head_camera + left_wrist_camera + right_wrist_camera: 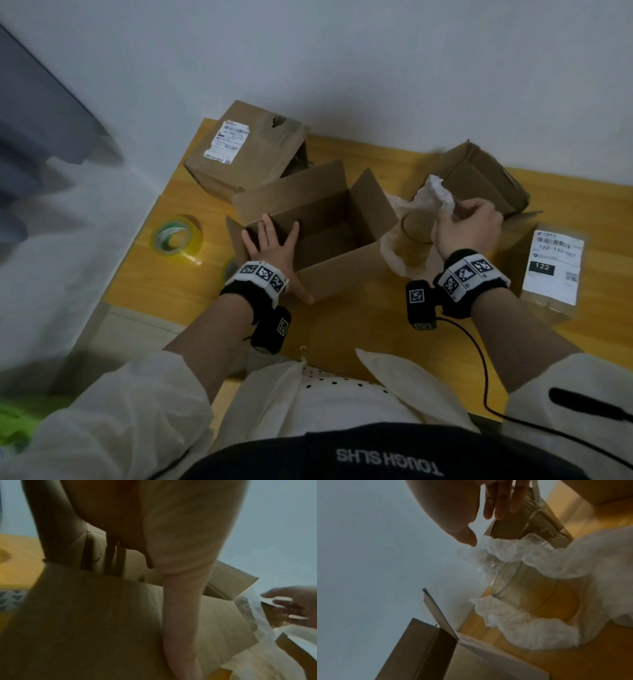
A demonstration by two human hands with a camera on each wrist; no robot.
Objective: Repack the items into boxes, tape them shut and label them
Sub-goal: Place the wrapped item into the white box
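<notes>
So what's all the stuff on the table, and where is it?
open box: 1, brown, middle of the table, flaps up, looks empty
labelled boxes: 2, brown with white labels, one far left, one at the right edge
back box: 1, brown, far right, behind the right hand
glass: 1, clear, on the paper, right of the open box
paper: 1 sheet, white, crumpled, around the glass
tape: 1 roll, clear with a green core, left of the open box
table: 1, yellow wood
left hand: resting open on the open box's near-left corner
right hand: pinching the paper above the glass
</notes>
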